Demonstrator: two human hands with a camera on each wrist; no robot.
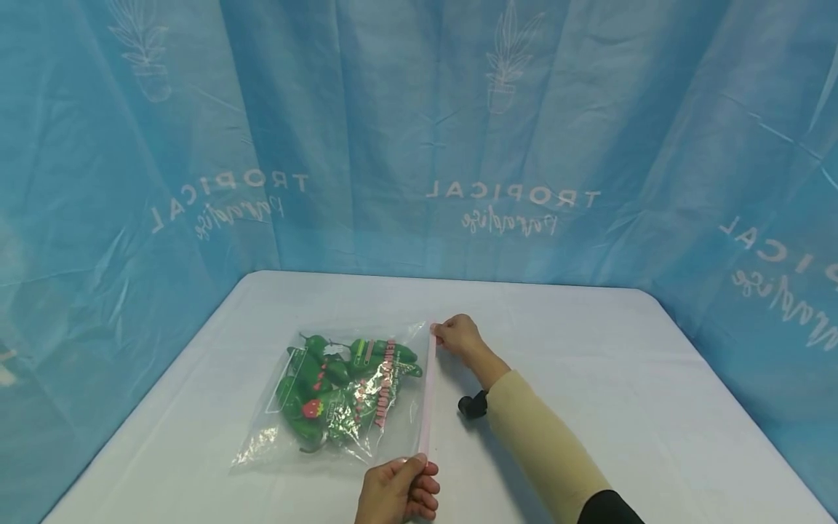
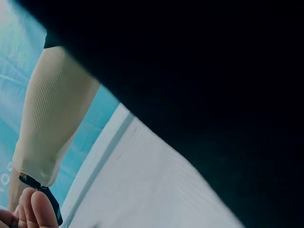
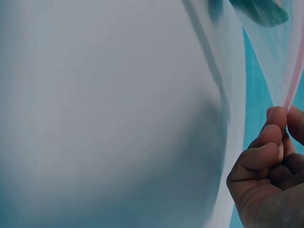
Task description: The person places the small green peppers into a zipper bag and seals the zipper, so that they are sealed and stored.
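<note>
A clear plastic zip bag (image 1: 406, 415) with pink and red print lies on the white table, its pink zip strip (image 1: 428, 393) running along the right side. Inside it are several green peppers (image 1: 308, 378). My left hand (image 1: 396, 489) pinches the near end of the strip between thumb and fingers. At the far end, my right hand (image 1: 460, 339) pinches the strip's corner, which the right wrist view shows between the thumb and curled fingers (image 3: 266, 156). In the left wrist view only some fingertips (image 2: 42, 209) appear at the bottom, with a dark shape covering much of that view.
The white table (image 1: 589, 378) extends to the right of the bag. Blue printed curtains (image 1: 406, 131) hang behind it and at both sides. A black wrist camera (image 1: 473, 405) sits under the right wrist, by the beige sleeve (image 1: 543, 444).
</note>
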